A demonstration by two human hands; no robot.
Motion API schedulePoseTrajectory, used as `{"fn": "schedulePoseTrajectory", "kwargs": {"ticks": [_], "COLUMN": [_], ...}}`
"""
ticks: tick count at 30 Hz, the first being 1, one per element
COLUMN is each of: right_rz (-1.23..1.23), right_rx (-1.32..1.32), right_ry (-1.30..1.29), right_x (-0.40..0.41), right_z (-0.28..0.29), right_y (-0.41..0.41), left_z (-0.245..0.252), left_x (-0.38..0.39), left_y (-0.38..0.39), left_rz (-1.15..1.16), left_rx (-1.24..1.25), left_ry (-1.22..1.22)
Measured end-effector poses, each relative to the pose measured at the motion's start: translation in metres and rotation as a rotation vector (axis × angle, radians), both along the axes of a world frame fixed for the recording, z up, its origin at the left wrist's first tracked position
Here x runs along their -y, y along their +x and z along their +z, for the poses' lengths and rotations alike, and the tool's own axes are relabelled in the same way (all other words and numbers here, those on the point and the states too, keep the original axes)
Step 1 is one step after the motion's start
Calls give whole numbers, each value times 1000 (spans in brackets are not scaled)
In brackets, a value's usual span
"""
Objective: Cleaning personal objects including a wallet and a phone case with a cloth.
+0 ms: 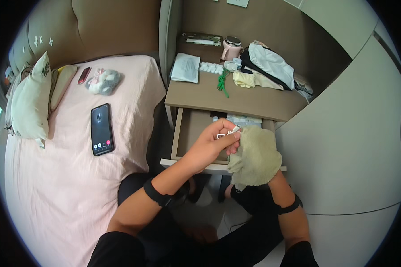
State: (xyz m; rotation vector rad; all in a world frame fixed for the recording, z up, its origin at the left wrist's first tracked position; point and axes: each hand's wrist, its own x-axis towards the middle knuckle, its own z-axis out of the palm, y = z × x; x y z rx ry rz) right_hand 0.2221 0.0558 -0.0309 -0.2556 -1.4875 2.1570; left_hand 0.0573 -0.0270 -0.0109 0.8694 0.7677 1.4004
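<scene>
Above an open drawer [193, 133], my left hand [217, 142] pinches a white charging cable [236, 128] near its plug. Draped over my right hand [259, 155] is a pale green cloth [260, 150] that hides its fingers; the cloth touches or lies close beside the cable. A dark flat item [218, 114], a small white-capped thing and a plastic packet [245, 119] lie at the back of the drawer. Black straps circle both forearms.
On the bedside tabletop [200, 95] stand a pink mug [231, 50], a green cord [222, 83], a white packet [185, 68] and folded clothes [270, 65]. The bed at left holds a smartphone [102, 130], a grey plush toy [105, 81] and a pillow [31, 100]. A cabinet [347, 133] rises at right.
</scene>
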Motion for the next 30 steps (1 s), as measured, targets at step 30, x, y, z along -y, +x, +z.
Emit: {"fn": "schedulePoseTrajectory", "kwargs": {"ticks": [30], "right_rz": [-199], "right_rx": [105], "right_ry": [223], "right_x": [-5], "right_z": [-12], "right_y": [31], "left_z": [-4], "left_x": [-5], "left_y": [3], "left_rz": [246], "left_rx": [-146], "left_ry": [27]}}
